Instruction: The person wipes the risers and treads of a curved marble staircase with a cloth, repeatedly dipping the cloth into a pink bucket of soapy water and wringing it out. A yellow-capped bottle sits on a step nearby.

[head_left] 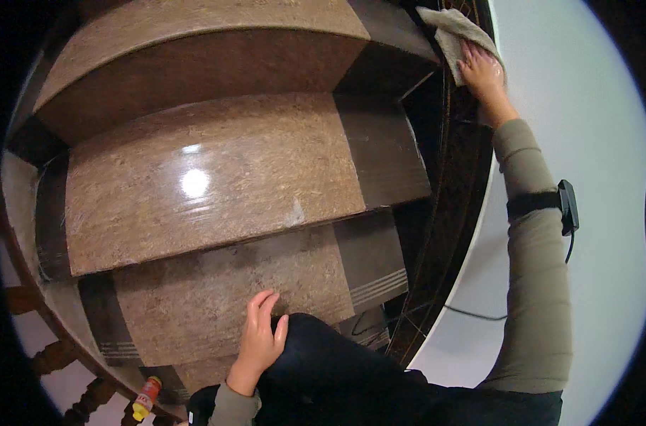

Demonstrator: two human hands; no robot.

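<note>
At the upper right, my right hand (pixel 483 71) presses a beige cloth (pixel 452 28) against the dark skirting (pixel 459 142) along the wall. Its fingers lie over the cloth, and part of the cloth sticks out beyond them to the left. My left hand (pixel 259 344) hangs low in the middle beside my dark-clothed knee, fingers bent and apart, with nothing in it. Beneath that hand is a brown stair tread (pixel 195 305).
Brown speckled stairs with dark side bands rise ahead, the middle tread (pixel 266 163) glossy under a light. A yellow-and-red bottle (pixel 146 399) is at the lower left, near dark wooden balusters (pixel 53 357). A black cable (pixel 472 313) crosses the white wall (pixel 585 106).
</note>
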